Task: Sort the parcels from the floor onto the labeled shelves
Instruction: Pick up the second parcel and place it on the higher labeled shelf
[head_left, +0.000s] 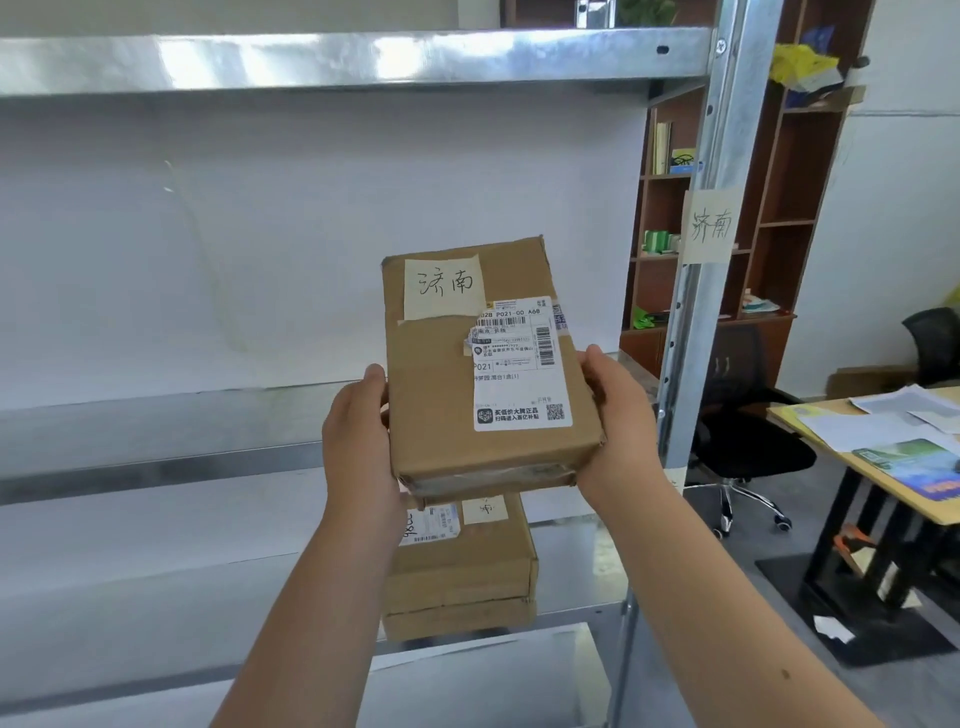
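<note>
Cardboard parcel (483, 374) held up in both hands in front of the metal shelving unit (353, 62), clear of every shelf. Left hand (358, 441) clamped on the parcel's left edge, thumb along the side, fingers hidden underneath. Right hand (618, 415) clamped on the right edge, thumb up near the shipping label (519, 364). Parcel tilted, top face toward the camera. Handwritten paper tag (444, 285) stuck on the upper part of that face, reads 济南 (partly overlapped by the shipping label). Matching paper sign (710, 226) taped to the shelving upright (701, 234) at right, same 2 characters. Middle shelf (156, 431) level with the hands, just behind them. Second parcel (462, 566) lying flat on the lower shelf (576, 561), directly below the held one, with its own small tag and label (text too small to read). Right of the shelving: wooden bookcase (727, 218), black office chair (748, 431), yellow-topped desk (883, 441) with papers.
</note>
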